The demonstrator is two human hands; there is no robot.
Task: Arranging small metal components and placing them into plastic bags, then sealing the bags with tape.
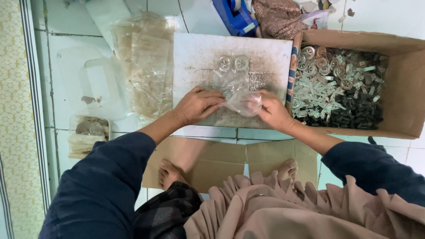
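My left hand (197, 105) and my right hand (271, 109) both pinch a small clear plastic bag (239, 95) over a worn white board (195, 57) on the tiled floor. Small metal parts show faintly inside the bag near my left fingers. Two round metal discs (233, 63) lie on the board just beyond the bag. To the right, an open cardboard box (405, 84) holds several metal discs, pale flat strips and black pieces.
A pile of empty clear bags (146, 62) lies left of the board. A small stack of filled bags (88, 132) sits at the far left. A blue tape dispenser (237, 17) and brown cloth (279, 17) lie beyond the board. Flat cardboard (212, 161) is under my bare feet.
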